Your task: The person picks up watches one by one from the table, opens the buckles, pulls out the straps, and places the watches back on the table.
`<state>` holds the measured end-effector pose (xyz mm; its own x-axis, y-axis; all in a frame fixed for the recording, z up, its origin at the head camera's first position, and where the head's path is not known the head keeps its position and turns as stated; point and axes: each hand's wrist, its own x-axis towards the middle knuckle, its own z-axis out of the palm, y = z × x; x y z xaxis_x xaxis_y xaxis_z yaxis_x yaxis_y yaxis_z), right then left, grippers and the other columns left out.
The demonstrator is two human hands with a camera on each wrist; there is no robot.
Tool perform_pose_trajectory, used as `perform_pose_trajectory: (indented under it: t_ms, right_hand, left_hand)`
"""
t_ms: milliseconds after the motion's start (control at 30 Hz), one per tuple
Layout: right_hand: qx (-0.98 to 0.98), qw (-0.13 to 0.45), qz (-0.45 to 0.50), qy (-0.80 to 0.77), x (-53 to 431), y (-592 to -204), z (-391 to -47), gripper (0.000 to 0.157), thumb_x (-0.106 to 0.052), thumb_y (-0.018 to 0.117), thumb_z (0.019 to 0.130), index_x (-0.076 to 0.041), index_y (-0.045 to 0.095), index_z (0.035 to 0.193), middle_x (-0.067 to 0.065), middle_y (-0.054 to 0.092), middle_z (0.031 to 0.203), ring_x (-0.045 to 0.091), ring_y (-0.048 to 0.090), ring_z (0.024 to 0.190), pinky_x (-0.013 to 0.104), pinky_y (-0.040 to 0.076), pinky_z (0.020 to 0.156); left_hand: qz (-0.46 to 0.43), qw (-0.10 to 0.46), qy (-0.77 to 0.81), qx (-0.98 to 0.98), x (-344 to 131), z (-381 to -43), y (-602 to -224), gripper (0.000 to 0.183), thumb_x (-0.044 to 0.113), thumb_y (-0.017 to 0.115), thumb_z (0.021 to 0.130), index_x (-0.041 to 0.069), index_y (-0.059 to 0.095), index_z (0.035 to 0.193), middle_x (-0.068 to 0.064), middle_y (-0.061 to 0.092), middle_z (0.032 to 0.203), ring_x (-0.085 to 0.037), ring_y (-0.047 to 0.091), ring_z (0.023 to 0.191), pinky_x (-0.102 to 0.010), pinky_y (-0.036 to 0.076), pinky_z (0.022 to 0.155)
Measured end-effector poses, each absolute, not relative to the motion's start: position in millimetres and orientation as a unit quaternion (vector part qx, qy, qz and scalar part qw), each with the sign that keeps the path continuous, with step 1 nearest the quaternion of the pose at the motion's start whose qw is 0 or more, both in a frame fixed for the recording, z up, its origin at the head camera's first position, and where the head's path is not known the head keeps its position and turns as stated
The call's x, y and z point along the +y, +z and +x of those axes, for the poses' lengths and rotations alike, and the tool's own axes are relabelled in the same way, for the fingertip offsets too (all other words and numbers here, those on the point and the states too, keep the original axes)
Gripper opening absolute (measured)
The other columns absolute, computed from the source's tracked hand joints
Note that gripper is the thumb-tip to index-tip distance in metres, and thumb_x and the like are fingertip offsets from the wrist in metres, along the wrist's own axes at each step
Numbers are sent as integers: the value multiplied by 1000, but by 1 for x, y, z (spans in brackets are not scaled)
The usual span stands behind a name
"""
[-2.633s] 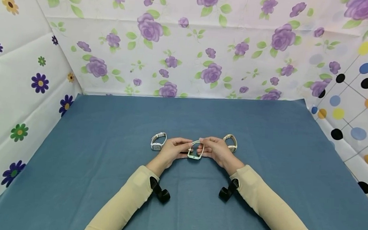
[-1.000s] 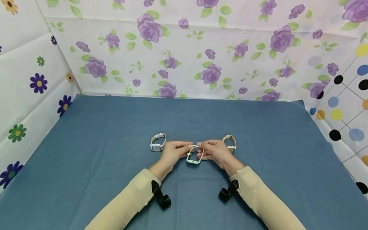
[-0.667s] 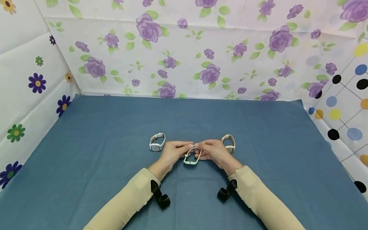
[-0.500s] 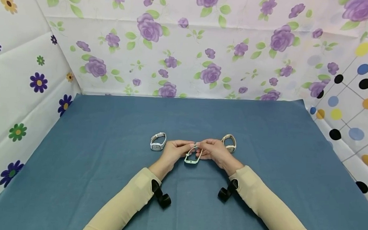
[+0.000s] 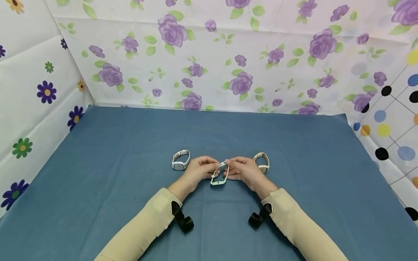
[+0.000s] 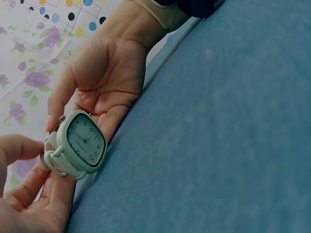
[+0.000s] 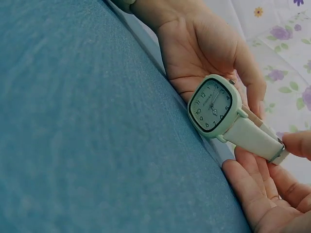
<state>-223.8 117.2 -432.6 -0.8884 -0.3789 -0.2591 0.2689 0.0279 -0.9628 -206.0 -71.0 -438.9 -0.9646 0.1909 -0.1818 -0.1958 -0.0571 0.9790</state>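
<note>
A pale green wristwatch is held between both hands, its strap bent into a loop and its case lowest. My left hand pinches the strap from the left. From the other side my right hand pinches it near the top of the loop. The square dial with numerals faces the left wrist camera. In the right wrist view a metal buckle shows on the whitish strap, beside the fingertips. Parts of the strap are hidden behind fingers.
A white wristwatch stands on the blue cloth just left of the left hand. Behind the right hand is a beige wristwatch, partly covered. Flower-patterned sheets rise behind the table, with a dotted sheet at the right.
Both hands keep hold of the watch strap. Compared with half a second ago, the fingertips are slightly farther apart and more of the strap's top shows. The other two watches stay put.
</note>
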Motion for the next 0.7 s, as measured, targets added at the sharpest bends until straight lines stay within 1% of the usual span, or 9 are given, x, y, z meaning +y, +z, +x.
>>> perform_pose_trajectory:
  t_ms: [100,267,367,467,567,700]
  right_hand:
    - [689,227,-38,-687,117,-434,-224,25,-18,57,96,2,61,111,2,64,79,13,66,71,31,59,74]
    - [695,220,-51,-682,116,-436,-224,25,-17,59,95,2,63,111,2,67,83,12,66,72,32,59,76]
    - [698,221,-54,-679,116,-437,-223,28,-17,62,93,4,64,113,2,68,88,12,67,76,34,58,80]
    - [698,221,-56,-679,116,-437,-223,30,-17,64,92,5,65,113,3,70,93,14,67,79,35,57,83]
    - [696,222,-53,-681,116,-437,-223,28,-16,64,91,4,66,111,4,70,93,15,68,80,35,57,83]
    - [702,219,-48,-676,115,-437,-224,26,-12,61,92,5,66,111,4,69,92,15,68,79,35,58,82]
  left_hand:
    - [-6,152,714,683,-71,-207,-438,18,13,62,92,-2,64,102,-5,66,84,-10,65,72,-30,58,73]
    - [-7,162,693,702,-70,-209,-438,21,19,66,91,1,63,102,-8,68,88,-11,66,72,-30,58,73]
    - [-2,173,689,704,-70,-209,-438,25,21,68,90,1,64,103,-9,69,90,-11,66,73,-30,58,71]
    - [-1,184,690,700,-70,-208,-437,26,22,69,89,0,67,102,-7,71,88,-10,67,72,-29,58,70]
    - [5,188,690,699,-70,-208,-436,25,21,69,89,-1,69,101,-5,71,86,-10,66,70,-28,58,69]
    - [10,186,685,704,-70,-209,-436,24,19,68,90,-3,70,101,-6,71,85,-9,66,69,-28,58,69]
